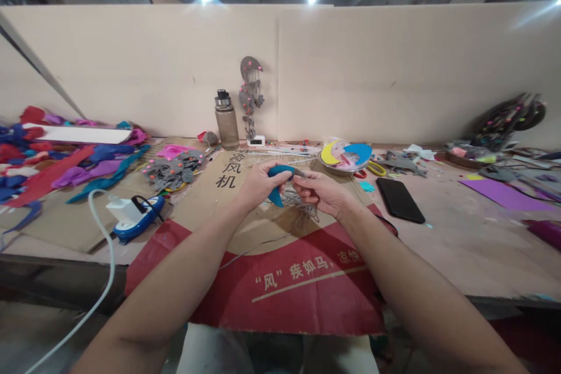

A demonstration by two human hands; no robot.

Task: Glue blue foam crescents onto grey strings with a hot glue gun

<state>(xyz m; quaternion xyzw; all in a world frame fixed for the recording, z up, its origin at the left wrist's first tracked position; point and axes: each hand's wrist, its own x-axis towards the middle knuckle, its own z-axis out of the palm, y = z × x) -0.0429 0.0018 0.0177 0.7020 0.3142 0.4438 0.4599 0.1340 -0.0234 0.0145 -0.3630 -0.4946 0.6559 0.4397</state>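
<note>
Both my hands meet over the cardboard sheet [280, 280] at the middle of the table. My left hand [258, 184] is closed round a curved blue felt piece [277, 178]. My right hand [322, 193] pinches a grey felt piece [298, 173] right against the blue one, with grey dangling bits [298, 203] hanging beneath the fingers. What else the right hand holds is hidden.
A black phone [400, 200] lies right of my hands. A blue-and-white glue gun [134, 216] with a white cable lies at the left, near a pile of coloured felt [48, 158]. A bottle [226, 120] and a grey felt hanging [250, 93] stand by the back wall. A dish with felt crescents [346, 155] sits behind.
</note>
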